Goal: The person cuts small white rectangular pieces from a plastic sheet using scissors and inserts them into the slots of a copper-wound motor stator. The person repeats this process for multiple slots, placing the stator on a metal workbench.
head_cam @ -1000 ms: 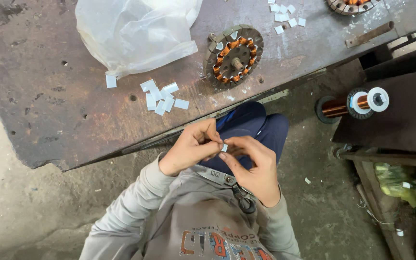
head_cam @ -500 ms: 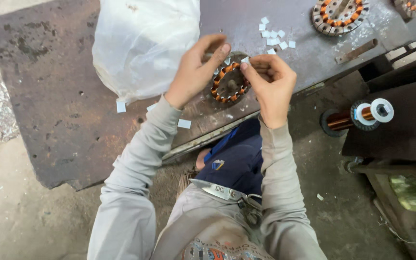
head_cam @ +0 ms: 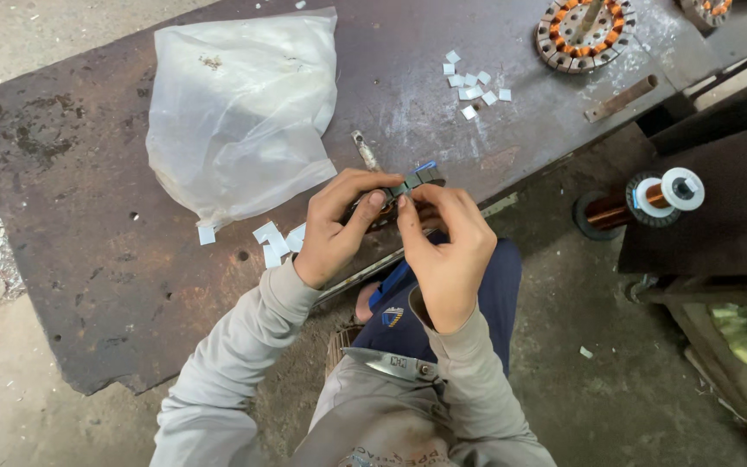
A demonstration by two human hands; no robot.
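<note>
Both hands meet at the near edge of the tabletop (head_cam: 88, 259), fingertips pinched together. The left hand (head_cam: 339, 227) and the right hand (head_cam: 447, 251) each keep a closed grip on one small dark piece with a blue tip (head_cam: 417, 177), which pokes out just above the fingertips, toward the far side. Under the hands a round wound part is mostly hidden, so I cannot make out how it lies.

Counting outward: one crumpled clear plastic bag (head_cam: 239, 108) lies to the left of the hands; about four white paper slips (head_cam: 274, 242) sit just left of the left wrist; some nine more slips (head_cam: 473, 82) are scattered farther off; one round stator with orange windings (head_cam: 583, 30) rests at the far right, and a second is cut off at the corner. One spool of copper wire (head_cam: 650, 197) lies to the right, off the tabletop.

Half a second ago the hands were over the stator with a white slip between them; now they hold the dark piece instead, and the view has shifted.
</note>
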